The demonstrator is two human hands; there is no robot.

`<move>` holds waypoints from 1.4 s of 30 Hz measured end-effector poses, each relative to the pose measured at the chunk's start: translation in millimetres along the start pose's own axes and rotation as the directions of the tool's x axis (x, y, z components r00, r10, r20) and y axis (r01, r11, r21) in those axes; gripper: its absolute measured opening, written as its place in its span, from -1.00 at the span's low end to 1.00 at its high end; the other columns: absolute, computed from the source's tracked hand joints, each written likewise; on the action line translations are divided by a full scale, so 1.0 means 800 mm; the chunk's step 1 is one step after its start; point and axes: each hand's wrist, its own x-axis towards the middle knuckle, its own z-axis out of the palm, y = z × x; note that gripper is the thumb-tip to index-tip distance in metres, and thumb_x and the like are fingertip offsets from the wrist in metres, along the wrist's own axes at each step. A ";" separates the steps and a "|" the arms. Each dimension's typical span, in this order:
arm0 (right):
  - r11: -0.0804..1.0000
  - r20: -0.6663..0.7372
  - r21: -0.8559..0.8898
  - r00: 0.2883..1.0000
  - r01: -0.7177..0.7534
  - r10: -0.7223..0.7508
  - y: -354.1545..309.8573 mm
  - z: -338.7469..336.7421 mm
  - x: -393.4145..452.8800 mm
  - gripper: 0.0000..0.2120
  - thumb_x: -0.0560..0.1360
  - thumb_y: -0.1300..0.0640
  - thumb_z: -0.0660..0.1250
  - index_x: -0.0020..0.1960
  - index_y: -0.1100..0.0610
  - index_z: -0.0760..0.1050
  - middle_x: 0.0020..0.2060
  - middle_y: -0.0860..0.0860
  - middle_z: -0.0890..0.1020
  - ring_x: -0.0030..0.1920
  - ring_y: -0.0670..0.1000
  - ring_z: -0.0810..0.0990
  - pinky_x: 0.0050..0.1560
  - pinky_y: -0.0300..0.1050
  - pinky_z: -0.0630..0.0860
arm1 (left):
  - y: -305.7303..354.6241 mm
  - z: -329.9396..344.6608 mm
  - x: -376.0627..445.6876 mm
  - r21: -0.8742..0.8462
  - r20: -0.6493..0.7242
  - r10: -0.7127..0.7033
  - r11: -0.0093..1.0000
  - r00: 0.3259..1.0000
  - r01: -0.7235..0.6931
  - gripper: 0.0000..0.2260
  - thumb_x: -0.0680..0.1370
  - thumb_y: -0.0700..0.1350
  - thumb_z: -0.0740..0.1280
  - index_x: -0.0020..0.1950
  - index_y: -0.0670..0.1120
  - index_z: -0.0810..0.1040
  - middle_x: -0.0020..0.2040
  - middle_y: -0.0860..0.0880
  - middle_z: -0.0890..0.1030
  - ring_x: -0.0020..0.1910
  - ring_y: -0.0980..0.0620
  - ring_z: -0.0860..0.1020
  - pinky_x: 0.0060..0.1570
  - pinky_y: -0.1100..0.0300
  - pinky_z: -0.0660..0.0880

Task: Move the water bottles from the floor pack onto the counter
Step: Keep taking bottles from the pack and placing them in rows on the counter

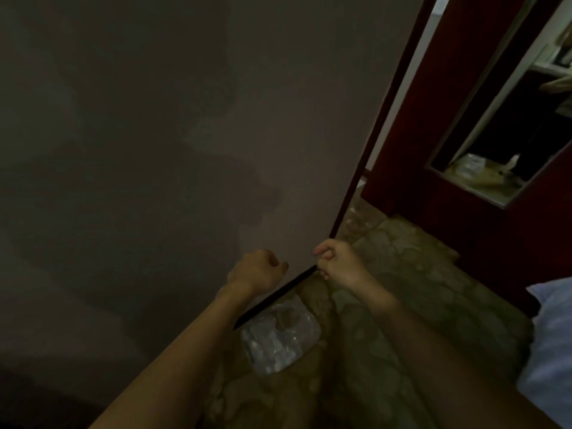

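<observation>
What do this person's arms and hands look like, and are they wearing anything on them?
Both forearms are bare to the frame's bottom edge, with no sleeves showing. The left hand and right hand wear no gloves, and no watch or bracelet shows at the wrists. The picture is too dim and blurred to tell about rings.

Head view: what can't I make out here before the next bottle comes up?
- Floor pack: its near-left edge is hidden behind the counter edge; glare and blur on the wrap hide the bottle count.
- Left hand: curled, palm side turned away, so contents unclear.
- Right hand: blurred; whether its fingers pinch anything is unclear.
- Counter: top cut off by frame edges.
</observation>
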 end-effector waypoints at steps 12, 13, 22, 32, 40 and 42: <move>0.994 0.305 0.021 0.947 -0.106 0.095 0.144 -0.009 0.177 -0.83 0.54 0.32 0.23 0.09 0.22 0.52 -0.29 0.00 0.55 -0.32 -0.08 0.52 -0.32 -0.28 0.46 | 0.024 0.114 0.143 -0.180 0.053 -0.299 0.936 0.953 0.303 -0.74 0.57 0.04 0.31 -0.15 -0.13 0.61 -0.10 -0.18 0.70 -0.09 -0.16 0.68 0.02 -0.04 0.62; 0.993 0.324 0.016 0.940 -0.117 0.106 0.153 -0.009 0.191 -0.85 0.53 0.31 0.24 0.06 0.19 0.52 -0.28 0.02 0.56 -0.31 -0.07 0.53 -0.27 -0.24 0.49 | 0.026 0.123 0.152 -0.190 0.050 -0.327 0.924 0.944 0.331 -0.76 0.57 0.02 0.31 -0.20 -0.10 0.59 -0.11 -0.17 0.70 -0.10 -0.15 0.68 0.00 -0.02 0.62; 0.967 0.526 -0.083 0.813 -0.243 0.249 0.251 0.033 0.246 -0.89 0.56 0.22 0.26 0.06 0.12 0.51 -0.01 0.08 0.60 -0.01 0.05 0.60 0.09 -0.02 0.58 | -0.012 0.213 0.215 -0.329 0.132 -0.521 0.779 0.843 0.533 -0.74 0.59 0.02 0.31 0.09 -0.16 0.63 0.03 -0.13 0.67 0.05 -0.10 0.64 0.11 0.03 0.59; 0.906 0.586 -0.142 0.704 -0.399 0.402 0.351 0.104 0.304 -0.86 0.56 0.25 0.25 -0.09 0.02 0.47 -0.22 -0.07 0.53 -0.23 -0.08 0.52 -0.27 -0.24 0.50 | -0.104 0.331 0.281 -0.493 0.289 -0.617 0.559 0.732 0.667 -0.85 0.54 -0.08 0.41 -0.23 -0.02 0.57 -0.15 -0.19 0.67 -0.03 -0.23 0.65 0.12 -0.13 0.57; 0.905 0.632 -0.205 0.656 -0.372 0.413 0.474 0.237 0.365 -0.91 0.52 0.21 0.31 -0.04 0.04 0.47 -0.13 -0.01 0.57 -0.02 0.09 0.61 0.09 0.10 0.59 | -0.201 0.421 0.351 -0.562 0.313 -0.661 0.450 0.682 0.694 -0.91 0.55 -0.07 0.39 -0.15 -0.03 0.61 -0.06 -0.17 0.68 0.00 -0.18 0.64 0.15 -0.14 0.56; 0.915 0.635 -0.193 0.667 -0.353 0.391 0.510 0.268 0.392 -0.88 0.52 0.21 0.31 -0.11 0.00 0.47 -0.13 0.00 0.58 -0.04 0.08 0.61 0.05 0.06 0.59 | -0.224 0.448 0.380 -0.572 0.299 -0.670 0.443 0.679 0.690 -0.89 0.56 -0.07 0.37 -0.16 0.04 0.58 -0.06 -0.11 0.67 -0.02 -0.13 0.65 0.14 -0.09 0.57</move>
